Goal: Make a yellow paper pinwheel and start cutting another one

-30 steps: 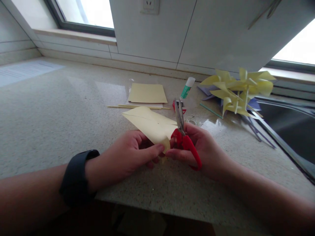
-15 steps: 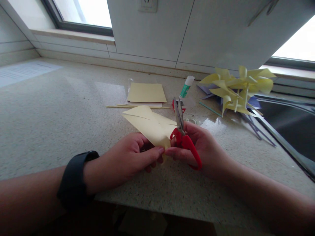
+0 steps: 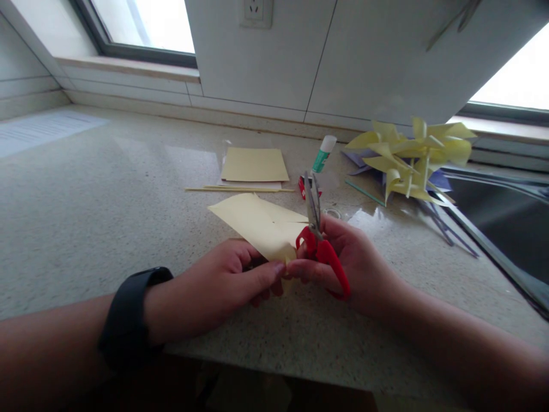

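Observation:
A sheet of pale yellow paper (image 3: 261,223) with slits running in from its edges is held above the counter's front part. Its near corner is pinched between the thumb and fingers of my left hand (image 3: 231,274), which wears a dark watch on the wrist. My right hand (image 3: 360,260) is closed around red-handled scissors (image 3: 332,264), their blades pointing up and away from me, slightly apart. The thumb and fingertips of that hand also touch the paper's near edge beside my left thumb. Fingers under the sheet are partly hidden.
Behind the paper lie thin wooden sticks (image 3: 240,189) and a stack of yellow paper (image 3: 255,165). A glue stick (image 3: 324,153) stands near a small red box (image 3: 302,187). Yellow paper pinwheels (image 3: 412,154) lie at right by the sink (image 3: 506,217). A printed sheet (image 3: 47,130) lies far left.
The paper has tilted and turned slightly, its far corner dropping a little to the left, and the left slit shows less. Both hands keep their grip; the whole view shifts slightly.

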The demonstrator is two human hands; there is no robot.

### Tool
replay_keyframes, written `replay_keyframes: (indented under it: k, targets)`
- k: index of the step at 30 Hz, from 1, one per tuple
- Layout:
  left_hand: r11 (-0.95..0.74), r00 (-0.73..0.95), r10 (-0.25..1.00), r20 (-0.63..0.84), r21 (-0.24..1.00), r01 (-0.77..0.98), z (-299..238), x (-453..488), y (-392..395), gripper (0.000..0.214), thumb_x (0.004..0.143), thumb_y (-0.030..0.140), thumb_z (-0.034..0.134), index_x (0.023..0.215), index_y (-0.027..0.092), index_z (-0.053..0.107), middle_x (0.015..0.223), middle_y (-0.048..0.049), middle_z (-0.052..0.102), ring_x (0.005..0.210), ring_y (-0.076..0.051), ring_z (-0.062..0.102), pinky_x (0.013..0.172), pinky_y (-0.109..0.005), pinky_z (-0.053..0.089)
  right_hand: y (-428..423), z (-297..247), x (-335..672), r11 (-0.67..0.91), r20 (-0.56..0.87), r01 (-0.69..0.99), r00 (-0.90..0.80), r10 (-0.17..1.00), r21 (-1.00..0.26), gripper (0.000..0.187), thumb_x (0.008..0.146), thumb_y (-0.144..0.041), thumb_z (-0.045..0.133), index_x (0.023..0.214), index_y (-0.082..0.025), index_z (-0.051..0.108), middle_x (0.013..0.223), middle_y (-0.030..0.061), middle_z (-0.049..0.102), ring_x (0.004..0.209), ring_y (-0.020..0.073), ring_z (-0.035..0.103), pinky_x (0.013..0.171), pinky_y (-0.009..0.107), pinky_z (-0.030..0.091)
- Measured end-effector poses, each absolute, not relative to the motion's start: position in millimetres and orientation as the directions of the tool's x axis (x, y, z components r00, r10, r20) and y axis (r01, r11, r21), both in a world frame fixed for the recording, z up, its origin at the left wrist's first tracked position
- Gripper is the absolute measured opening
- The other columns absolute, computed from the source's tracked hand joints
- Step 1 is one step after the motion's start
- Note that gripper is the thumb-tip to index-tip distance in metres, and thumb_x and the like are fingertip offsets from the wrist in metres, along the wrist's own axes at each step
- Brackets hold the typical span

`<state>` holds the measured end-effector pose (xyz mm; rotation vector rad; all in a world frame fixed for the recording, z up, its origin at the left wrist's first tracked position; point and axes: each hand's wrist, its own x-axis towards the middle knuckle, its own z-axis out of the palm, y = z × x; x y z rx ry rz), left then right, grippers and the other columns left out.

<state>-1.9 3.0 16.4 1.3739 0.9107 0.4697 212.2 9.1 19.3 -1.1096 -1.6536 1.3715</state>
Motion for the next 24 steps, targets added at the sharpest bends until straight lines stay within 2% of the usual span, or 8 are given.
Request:
replay_keyframes:
  k: [4, 8, 13, 18, 24]
  targets:
    - [0.243, 0.578, 0.769, -0.272, 0.961, 0.129, 13.9, -0.5, 3.2, 0.037, 0.094, 0.046, 0.058, 0.076, 0.015, 0.069, 0.07, -0.0012, 0.064, 0.06, -0.012, 0.051, 0.056, -0.022, 0.04, 8.1, 21.3, 210.3, 0.067, 0.008, 0.138, -0.389, 0.921, -0.988, 0.039, 0.072, -0.031, 0.087, 0.077, -0.022, 0.049, 0.066, -0.0042, 0.063, 0.056, 0.0108, 0.059, 0.049, 0.022, 0.047]
    - [0.273, 0.554, 0.781, -0.287, 0.956, 0.11, 12.2, 1.0, 3.3, 0.045, 0.093, 0.05, 0.055, 0.071, 0.015, 0.07, 0.064, -0.0018, 0.063, 0.057, -0.012, 0.051, 0.055, -0.022, 0.041, 7.1, 21.6, 210.5, 0.069, 0.001, 0.154, -0.401, 0.916, -0.986, 0.036, 0.074, -0.028, 0.085, 0.079, -0.023, 0.05, 0.068, -0.0031, 0.067, 0.06, 0.0128, 0.065, 0.052, 0.023, 0.051]
    - [0.293, 0.52, 0.798, -0.304, 0.95, 0.107, 14.2, 3.1, 7.0, 0.046, 0.088, 0.052, 0.057, 0.063, 0.015, 0.065, 0.057, -0.0012, 0.059, 0.05, -0.011, 0.048, 0.051, -0.023, 0.04, 7.9, 19.6, 213.0, 0.029, -0.029, 0.14, -0.394, 0.919, -0.99, 0.044, 0.066, -0.032, 0.092, 0.079, -0.023, 0.051, 0.073, -0.0013, 0.071, 0.067, 0.0162, 0.07, 0.059, 0.027, 0.057]
    - [0.287, 0.524, 0.798, -0.298, 0.952, 0.105, 14.3, 2.0, 7.9, 0.047, 0.089, 0.053, 0.056, 0.062, 0.015, 0.064, 0.057, -0.0006, 0.058, 0.049, -0.011, 0.048, 0.05, -0.022, 0.04, 8.8, 20.3, 213.6, -0.01, -0.044, 0.089, -0.389, 0.92, -0.996, 0.042, 0.066, -0.03, 0.092, 0.08, -0.022, 0.054, 0.079, 0.0001, 0.073, 0.071, 0.0152, 0.071, 0.065, 0.026, 0.059]
    - [0.262, 0.519, 0.805, -0.288, 0.957, 0.124, 11.7, 1.7, 5.1, 0.046, 0.094, 0.051, 0.054, 0.065, 0.016, 0.063, 0.056, 0.0017, 0.055, 0.049, -0.01, 0.046, 0.048, -0.021, 0.038, 8.7, 20.6, 213.6, 0.004, -0.037, 0.11, -0.374, 0.927, -0.994, 0.039, 0.068, -0.03, 0.09, 0.082, -0.021, 0.055, 0.077, -0.0002, 0.071, 0.066, 0.0141, 0.068, 0.059, 0.025, 0.056]
